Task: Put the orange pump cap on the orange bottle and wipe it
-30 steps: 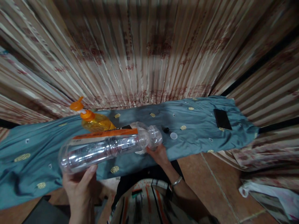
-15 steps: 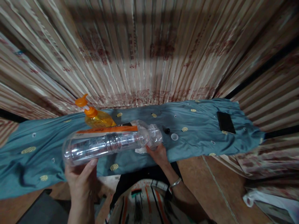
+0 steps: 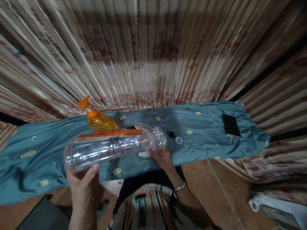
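A large clear plastic bottle [image 3: 105,148] with an orange-and-white label lies sideways in the air above the cloth. Its base end rests in my left hand [image 3: 82,182], thumb along the near side and the other fingers hidden beneath. At the right end, my right hand [image 3: 163,158] grips a small clear piece, perhaps a cup or cut bottle top [image 3: 160,139], at the bottle's neck; whether the two are joined I cannot tell. Something white and crumpled, like tissue [image 3: 145,154], shows under the neck. Behind the bottle stands an orange pump bottle [image 3: 102,121] of yellow liquid.
A blue-green patterned cloth [image 3: 203,147] covers the long narrow table. Right of my right hand lie a small black round object [image 3: 171,134] and a white cap-like ring [image 3: 178,140]. A flat black object [image 3: 231,125] lies farther right. Striped curtains [image 3: 153,64] hang close behind.
Almost nothing differs. Both hands keep their hold on the clear bottle, and the view has shifted very slightly.
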Available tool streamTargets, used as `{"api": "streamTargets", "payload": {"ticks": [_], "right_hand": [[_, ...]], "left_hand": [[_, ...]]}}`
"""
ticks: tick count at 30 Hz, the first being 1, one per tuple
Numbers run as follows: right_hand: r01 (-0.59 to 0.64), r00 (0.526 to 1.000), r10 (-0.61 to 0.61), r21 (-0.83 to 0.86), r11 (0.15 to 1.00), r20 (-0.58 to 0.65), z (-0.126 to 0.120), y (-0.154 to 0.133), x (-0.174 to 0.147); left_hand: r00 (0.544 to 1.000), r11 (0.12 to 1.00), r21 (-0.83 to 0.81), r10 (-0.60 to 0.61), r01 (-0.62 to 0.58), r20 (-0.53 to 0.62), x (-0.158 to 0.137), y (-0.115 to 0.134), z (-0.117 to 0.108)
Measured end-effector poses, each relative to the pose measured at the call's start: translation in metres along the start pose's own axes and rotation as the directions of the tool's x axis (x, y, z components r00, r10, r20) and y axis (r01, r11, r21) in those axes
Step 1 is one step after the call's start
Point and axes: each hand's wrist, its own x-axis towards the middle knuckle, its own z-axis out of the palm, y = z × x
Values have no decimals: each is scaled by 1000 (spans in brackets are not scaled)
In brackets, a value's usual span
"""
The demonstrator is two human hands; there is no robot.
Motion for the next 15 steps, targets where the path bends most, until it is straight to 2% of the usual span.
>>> {"api": "streamTargets", "payload": {"ticks": [8,15], "right_hand": [[32,999,-32,3,999,12,-1,1,0],[8,1000,-7,-5,1000,20,-1,1,-1]], "left_hand": [[999,1000,1,0,0,44,7,-5,-13],[999,999,29,-27,27,23,6,-4,-14]]}}
